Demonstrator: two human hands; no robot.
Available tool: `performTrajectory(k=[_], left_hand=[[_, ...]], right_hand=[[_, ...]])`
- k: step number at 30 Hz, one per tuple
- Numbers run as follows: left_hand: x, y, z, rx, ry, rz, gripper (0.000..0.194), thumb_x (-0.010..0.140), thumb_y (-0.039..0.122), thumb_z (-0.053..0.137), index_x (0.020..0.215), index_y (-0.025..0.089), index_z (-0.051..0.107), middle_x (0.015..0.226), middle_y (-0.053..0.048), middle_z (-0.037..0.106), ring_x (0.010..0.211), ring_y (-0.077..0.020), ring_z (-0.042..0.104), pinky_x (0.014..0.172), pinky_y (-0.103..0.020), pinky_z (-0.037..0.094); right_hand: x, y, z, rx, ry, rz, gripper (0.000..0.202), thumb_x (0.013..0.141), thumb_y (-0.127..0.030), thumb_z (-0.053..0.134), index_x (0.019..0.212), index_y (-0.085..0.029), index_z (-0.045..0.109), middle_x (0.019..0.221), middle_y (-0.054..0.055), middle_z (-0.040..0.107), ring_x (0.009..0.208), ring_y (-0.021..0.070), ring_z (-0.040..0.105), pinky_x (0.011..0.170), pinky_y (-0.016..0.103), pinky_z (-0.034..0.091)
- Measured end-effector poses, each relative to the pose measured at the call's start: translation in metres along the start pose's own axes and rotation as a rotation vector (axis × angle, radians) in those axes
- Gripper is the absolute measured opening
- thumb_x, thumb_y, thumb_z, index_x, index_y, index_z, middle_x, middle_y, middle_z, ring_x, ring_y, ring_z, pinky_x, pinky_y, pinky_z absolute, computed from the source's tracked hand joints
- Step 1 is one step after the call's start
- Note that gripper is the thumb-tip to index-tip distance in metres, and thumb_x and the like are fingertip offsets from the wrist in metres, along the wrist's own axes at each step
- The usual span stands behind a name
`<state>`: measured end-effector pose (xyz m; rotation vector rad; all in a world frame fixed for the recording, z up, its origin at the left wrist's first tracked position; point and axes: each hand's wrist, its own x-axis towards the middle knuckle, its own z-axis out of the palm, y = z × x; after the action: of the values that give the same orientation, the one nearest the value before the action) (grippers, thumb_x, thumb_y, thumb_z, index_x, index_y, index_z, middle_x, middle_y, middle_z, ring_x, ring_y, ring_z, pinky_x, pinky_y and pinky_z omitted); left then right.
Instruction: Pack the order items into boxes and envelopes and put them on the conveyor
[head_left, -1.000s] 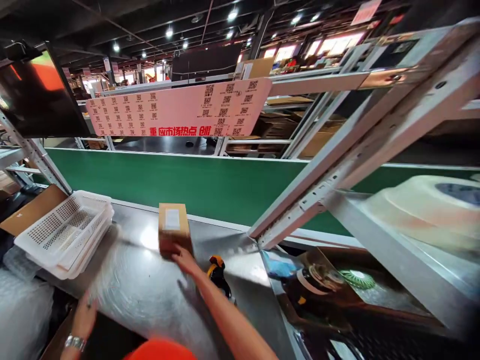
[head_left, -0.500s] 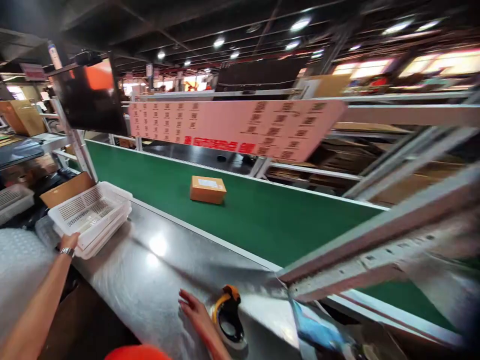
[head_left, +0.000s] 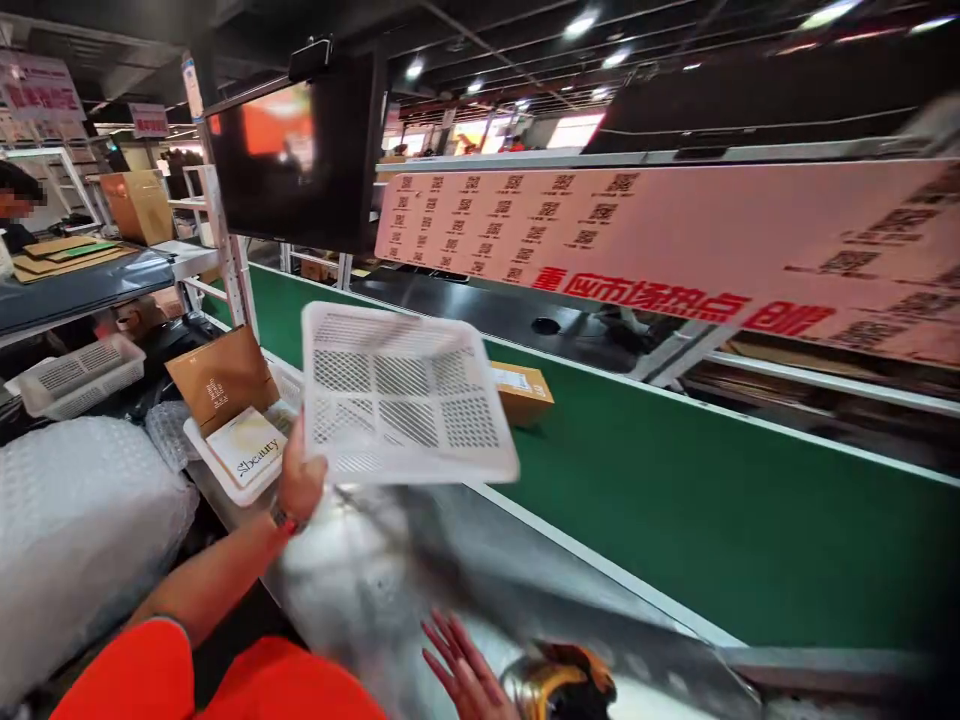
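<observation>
My left hand (head_left: 301, 478) grips the near left edge of a white perforated plastic basket (head_left: 405, 400), which is lifted and tilted above the metal table (head_left: 360, 570). Behind it, a second white basket (head_left: 247, 490) rests on the table and holds a white packet (head_left: 251, 445) printed "beauty" and an open brown cardboard box (head_left: 221, 380). Low in the view, my right hand (head_left: 469, 670) has its fingers stretched out and holds nothing. Just right of it lies a tape dispenser (head_left: 566, 680) with a yellow and black body, partly cut off by the frame.
A green conveyor belt (head_left: 675, 520) runs behind the table, carrying a small brown carton (head_left: 525, 395). Bubble wrap (head_left: 82, 530) bulges at the left. A monitor (head_left: 300, 160) and a pink code board (head_left: 637, 250) stand over the belt. At far left is another person (head_left: 19, 205).
My left hand has lifted the upper basket off the stack and moved it right, uncovering the lower basket's contents. The view has turned left. My right hand stays beside the tape dispenser.
</observation>
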<state>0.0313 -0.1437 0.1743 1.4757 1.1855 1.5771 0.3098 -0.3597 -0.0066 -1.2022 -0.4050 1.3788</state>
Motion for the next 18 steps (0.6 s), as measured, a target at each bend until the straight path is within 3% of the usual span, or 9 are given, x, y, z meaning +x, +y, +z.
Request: performTrajectory(k=[3,6,9,12,15,18], left_hand=[[-0.065,-0.01,0.047,-0.168,-0.548,-0.087,0.096,0.081,0.012,0.058,0.176,0.021,0.044,0.171,-0.008,0.058,0.159,-0.0325,0.054,0.138,-0.051,0.044],[-0.109,-0.03,0.048,-0.263,-1.009,-0.079,0.093,0.089,0.018,0.06,0.179,0.023,0.038,0.181,-0.007,0.045,0.167,-0.0333,0.043,0.142,-0.054,0.035],[-0.119,-0.049,0.029,-0.301,-1.267,0.001,0.081,0.099,0.031,0.066,0.176,0.025,0.044,0.187,-0.009,0.032,0.174,-0.0353,0.028,0.144,-0.059,0.024],[-0.117,-0.059,0.025,-0.338,-1.542,-0.064,0.061,0.106,0.046,0.066,0.163,0.028,0.061,0.18,-0.012,0.046,0.169,-0.0355,0.04,0.141,-0.06,0.032],[-0.126,-0.062,0.05,-0.273,-1.775,-0.206,0.058,0.103,0.06,0.069,0.15,0.026,0.072,0.162,-0.015,0.066,0.153,-0.0354,0.061,0.131,-0.055,0.049],[-0.144,-0.062,0.076,-0.164,-1.876,-0.265,0.067,0.092,0.071,0.079,0.138,0.023,0.076,0.14,-0.016,0.08,0.135,-0.0353,0.075,0.123,-0.053,0.058]], right_hand=[[-0.037,0.019,0.025,0.311,0.226,-0.168,0.083,0.058,-0.08,0.097,0.131,-0.044,0.079,0.155,0.008,0.074,0.144,0.0445,0.068,0.116,0.071,0.057],[-0.057,0.038,0.06,0.527,0.545,-0.226,0.057,0.07,-0.06,0.095,0.119,-0.034,0.082,0.128,0.006,0.086,0.134,0.0391,0.075,0.116,0.063,0.061],[-0.077,0.057,0.087,0.742,0.701,-0.26,0.041,0.067,-0.033,0.091,0.106,-0.023,0.083,0.109,0.008,0.089,0.117,0.0358,0.081,0.112,0.054,0.064],[-0.128,0.088,0.096,0.897,0.802,-0.358,0.034,0.063,-0.025,0.082,0.097,-0.018,0.082,0.1,0.01,0.088,0.103,0.033,0.083,0.106,0.05,0.066],[-0.198,0.134,0.108,1.028,0.909,-0.473,0.038,0.068,-0.024,0.074,0.104,-0.013,0.08,0.1,0.012,0.088,0.103,0.0303,0.082,0.101,0.046,0.065],[-0.249,0.186,0.132,1.172,1.163,-0.545,0.037,0.073,-0.021,0.068,0.106,-0.009,0.077,0.093,0.012,0.086,0.098,0.0291,0.082,0.091,0.044,0.065]])
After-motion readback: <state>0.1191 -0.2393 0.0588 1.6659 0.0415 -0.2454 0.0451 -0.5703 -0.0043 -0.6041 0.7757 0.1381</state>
